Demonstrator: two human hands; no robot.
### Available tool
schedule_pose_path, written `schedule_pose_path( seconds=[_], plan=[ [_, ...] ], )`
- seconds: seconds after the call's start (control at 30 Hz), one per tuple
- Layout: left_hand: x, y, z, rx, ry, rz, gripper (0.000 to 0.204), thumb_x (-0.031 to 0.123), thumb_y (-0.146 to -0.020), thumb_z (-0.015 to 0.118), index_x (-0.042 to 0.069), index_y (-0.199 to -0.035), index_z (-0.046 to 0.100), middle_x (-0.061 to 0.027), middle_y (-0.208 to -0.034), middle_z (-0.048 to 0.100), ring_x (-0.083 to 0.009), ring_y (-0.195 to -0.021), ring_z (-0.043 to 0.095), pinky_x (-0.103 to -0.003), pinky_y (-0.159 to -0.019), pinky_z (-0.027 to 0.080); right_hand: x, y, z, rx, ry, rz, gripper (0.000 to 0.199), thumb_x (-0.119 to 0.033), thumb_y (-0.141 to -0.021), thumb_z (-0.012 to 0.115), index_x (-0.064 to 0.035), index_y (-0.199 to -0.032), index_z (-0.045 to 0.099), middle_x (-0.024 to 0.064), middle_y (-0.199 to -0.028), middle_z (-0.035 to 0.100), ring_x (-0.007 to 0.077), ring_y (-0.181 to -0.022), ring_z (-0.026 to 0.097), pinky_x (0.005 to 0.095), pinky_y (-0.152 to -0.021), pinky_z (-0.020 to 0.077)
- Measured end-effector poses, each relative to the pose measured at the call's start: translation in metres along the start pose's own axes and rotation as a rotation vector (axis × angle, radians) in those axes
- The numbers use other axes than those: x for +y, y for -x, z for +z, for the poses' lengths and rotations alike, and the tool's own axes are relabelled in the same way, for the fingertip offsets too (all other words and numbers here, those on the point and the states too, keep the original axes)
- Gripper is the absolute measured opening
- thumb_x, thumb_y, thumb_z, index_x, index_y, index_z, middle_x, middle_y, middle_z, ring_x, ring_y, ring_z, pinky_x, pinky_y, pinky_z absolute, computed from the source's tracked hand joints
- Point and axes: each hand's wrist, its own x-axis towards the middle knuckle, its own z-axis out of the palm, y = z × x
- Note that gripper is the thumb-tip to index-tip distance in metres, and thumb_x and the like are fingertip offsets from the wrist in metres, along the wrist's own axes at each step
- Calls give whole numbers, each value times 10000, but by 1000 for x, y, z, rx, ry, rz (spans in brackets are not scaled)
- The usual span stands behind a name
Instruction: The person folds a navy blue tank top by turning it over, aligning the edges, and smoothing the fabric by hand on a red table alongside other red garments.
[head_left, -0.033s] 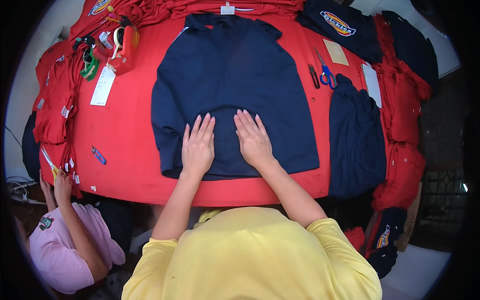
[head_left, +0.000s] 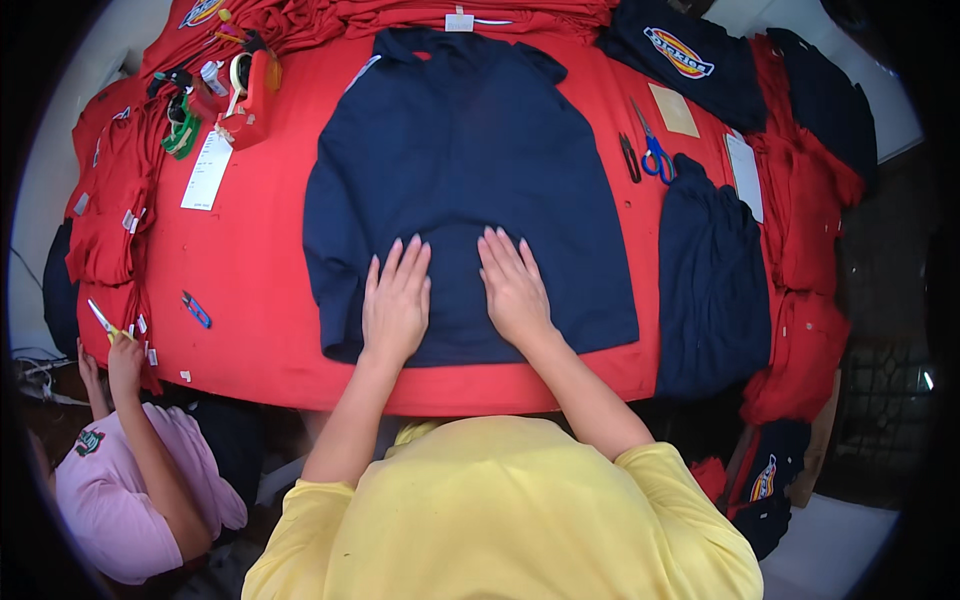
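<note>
A navy fabric garment (head_left: pixel 470 170) lies spread out on the red-covered table (head_left: pixel 250 290) in front of me. Its narrower, bunched end points away from me, and the wide hem runs close to the table's near edge. My left hand (head_left: pixel 397 305) lies flat on its lower part, fingers stretched forward. To the right of it, a gap apart, my right hand (head_left: pixel 515 290) also rests palm down, fingers extended. Neither hand grips anything. Soft folds show in the cloth by the left side.
At right are blue-handled scissors (head_left: pixel 653 150), dark thread snips (head_left: pixel 629 158) and another navy garment (head_left: pixel 712 280). Blue snips (head_left: pixel 197 310) and a red tape dispenser (head_left: pixel 250 110) lie left. Red garments (head_left: pixel 110 210) line the table's sides. A co-worker's hand (head_left: pixel 125 365) holds yellow-handled scissors (head_left: pixel 105 318).
Both my hands have slid slightly toward me over the cloth, the right one also a little rightward. The crease between them has flattened. The co-worker's scissors have shifted a little.
</note>
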Motion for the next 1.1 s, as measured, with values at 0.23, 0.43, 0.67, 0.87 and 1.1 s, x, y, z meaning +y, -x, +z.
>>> schedule_pose_path(
  seconds=[0.23, 0.43, 0.67, 0.87, 1.1],
  plan=[
    [11, 7, -15, -61, 202, 30, 500, 118, -831, 622, 42, -1313, 519, -96, -1338, 527, -268, -1311, 413, -463, -1078, 326, -17, 12, -22, -57, -180, -22, 388, -9, -835, 552, 35, -1221, 558, 189, -1341, 506, 315, -1314, 429, 462, -1088, 320],
    [-19, -62, 15, 55, -10, 110, 532, 246, -880, 582, 23, -1351, 477, -134, -1441, 422, -281, -1351, 375, -446, -1107, 296, 6, -59, 16, 74, -55, -68, 403, -17, -852, 538, 47, -1249, 543, 192, -1342, 515, 326, -1283, 464, 459, -1074, 353],
    [-19, -93, -10, -299, 128, -97, 530, 240, -860, 599, 23, -1332, 497, -137, -1400, 473, -278, -1331, 404, -442, -1085, 328, 13, -77, 11, -54, -77, 19, 373, -23, -862, 539, 49, -1228, 562, 192, -1322, 533, 321, -1258, 492, 451, -1061, 367],
    [-59, -178, 56, 129, 66, 90, 515, 238, -883, 543, 33, -1351, 481, -135, -1425, 448, -333, -1353, 361, -443, -1115, 300, 49, -166, 54, 52, 107, -20, 440, -139, -921, 479, 37, -1325, 483, 189, -1410, 453, 312, -1348, 389, 458, -1121, 276],
    [-52, -176, 40, 28, 10, -47, 591, 307, -917, 497, 46, -1432, 372, -102, -1513, 329, -335, -1419, 235, -470, -1152, 215, 51, -159, 46, -20, 81, 69, 502, -200, -937, 470, 41, -1374, 414, 187, -1464, 380, 306, -1400, 297, 472, -1152, 192]
  ],
)
